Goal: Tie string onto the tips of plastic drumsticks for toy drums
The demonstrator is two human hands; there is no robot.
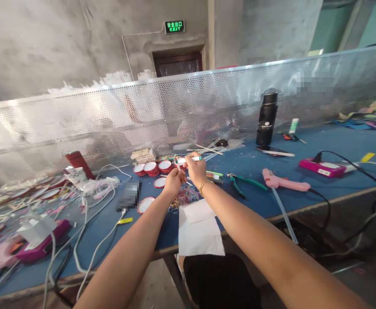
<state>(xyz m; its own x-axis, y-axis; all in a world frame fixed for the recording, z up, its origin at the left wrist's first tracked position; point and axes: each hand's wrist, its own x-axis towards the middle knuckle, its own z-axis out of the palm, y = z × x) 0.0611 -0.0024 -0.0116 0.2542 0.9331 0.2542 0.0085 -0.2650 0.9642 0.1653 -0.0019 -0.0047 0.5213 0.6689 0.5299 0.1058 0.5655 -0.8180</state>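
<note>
My right hand point(195, 171) is closed round a white marker pen point(191, 159) with a teal end, its tip pointing left. Close beside it, my left hand point(175, 179) pinches something small and thin under the pen's tip. What it is I cannot make out. Behind and left of my hands stand stacks of small white discs with red patterned rims point(151, 167). Single discs lie nearer, one a white disc point(146, 205) by my left forearm. Just below my hands is a tangle of coloured cords point(188, 195). A white paper sheet point(200, 229) hangs over the table edge.
On the right of the blue table lie green-handled pliers point(244, 183), a pink glue gun point(284, 182) and a magenta power strip point(323, 167). A black bottle point(267, 120) stands behind. Cables and a phone point(128, 196) are at left. A perforated metal screen point(175, 111) bounds the back.
</note>
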